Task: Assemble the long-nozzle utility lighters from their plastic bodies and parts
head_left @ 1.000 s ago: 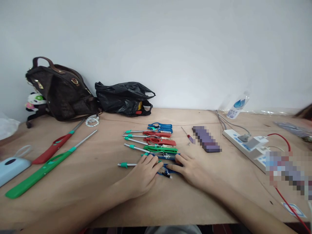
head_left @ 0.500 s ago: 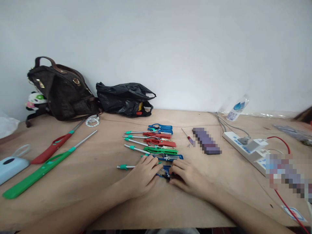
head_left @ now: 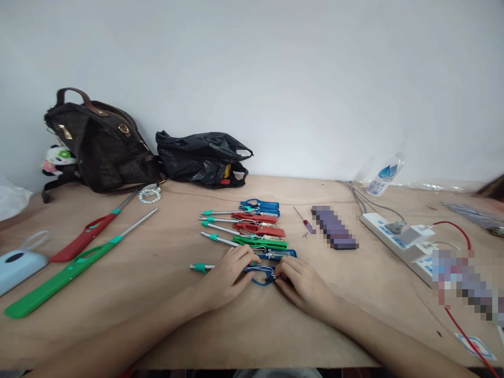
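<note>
Blue lighter (head_left: 269,272), white wire (head_left: 263,268) exposed, lies under the grip in the head view; left hand (head_left: 232,271) holds it, right hand (head_left: 302,282) bunches at its end (whether pinching anything, one cannot tell); opened lighters (head_left: 268,231) line up beyond the grip; left of it, red lighter (head_left: 81,241) and green lighter (head_left: 59,283) appear unopened.

Blue casing (head_left: 270,272), teal collar (head_left: 200,268), plain green casing (head_left: 277,244), red casing (head_left: 271,231), purple-and-red screwdriver handle (head_left: 309,227).
</note>
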The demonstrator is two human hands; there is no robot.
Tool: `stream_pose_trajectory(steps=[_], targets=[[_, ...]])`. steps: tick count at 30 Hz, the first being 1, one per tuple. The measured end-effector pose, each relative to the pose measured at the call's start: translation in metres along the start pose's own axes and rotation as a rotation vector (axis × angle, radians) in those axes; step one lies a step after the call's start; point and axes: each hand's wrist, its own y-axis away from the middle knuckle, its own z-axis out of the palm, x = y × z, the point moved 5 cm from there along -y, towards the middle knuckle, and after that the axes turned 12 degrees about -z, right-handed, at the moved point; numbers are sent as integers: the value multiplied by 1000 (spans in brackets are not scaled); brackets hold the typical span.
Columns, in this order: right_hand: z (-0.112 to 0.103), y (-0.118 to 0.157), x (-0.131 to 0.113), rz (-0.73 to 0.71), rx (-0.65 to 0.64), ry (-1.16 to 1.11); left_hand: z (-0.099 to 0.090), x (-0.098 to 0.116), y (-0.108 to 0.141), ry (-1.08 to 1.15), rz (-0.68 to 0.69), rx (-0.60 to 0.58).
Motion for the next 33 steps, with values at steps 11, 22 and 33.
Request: stream_pose_trajectory(steps=[11, 22, 33], targets=[[4, 2, 9, 79, 37, -7, 2, -5, -2, 98, -24, -1], [8, 4, 9, 123, 16, 66, 5, -8, -2, 126, -18, -11], [6, 6, 10, 168, -15, 46, 3, -6, -3, 128, -30, -5]])
